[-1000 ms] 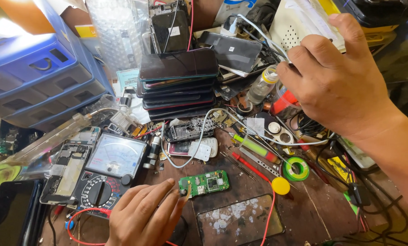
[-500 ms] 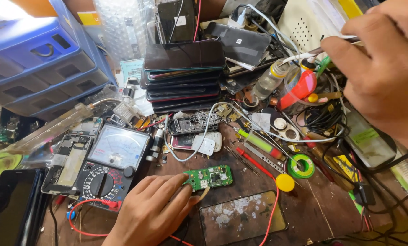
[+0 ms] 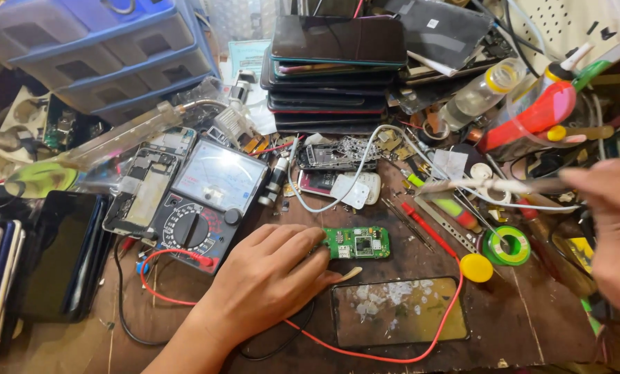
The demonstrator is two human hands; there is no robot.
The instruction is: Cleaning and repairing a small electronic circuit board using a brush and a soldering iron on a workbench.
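Nearest the camera, a cracked phone screen (image 3: 399,310) lies flat on the brown wooden workbench (image 3: 532,325), with a red test lead (image 3: 386,357) curving round its lower edge. Just above it the left hand (image 3: 268,277) rests palm down, fingers loosely curled, fingertips pressing the left end of a small green circuit board (image 3: 357,243) that lies flat on the bench, near its middle. At the right edge the right hand (image 3: 611,228) is blurred; it grips a pale, thin tool (image 3: 490,185) that points left above the bench, well apart from the board. A yellow cap (image 3: 477,267) and a green reel of solder wire (image 3: 506,245) sit between the board and that hand. Left of the left hand lies an analogue multimeter (image 3: 209,197), and beside it an opened phone frame (image 3: 144,187). Farther back a stack of dark phones (image 3: 334,69) rises, with blue plastic drawers (image 3: 109,48) at far left and a red squeeze bottle (image 3: 532,114) at far right.
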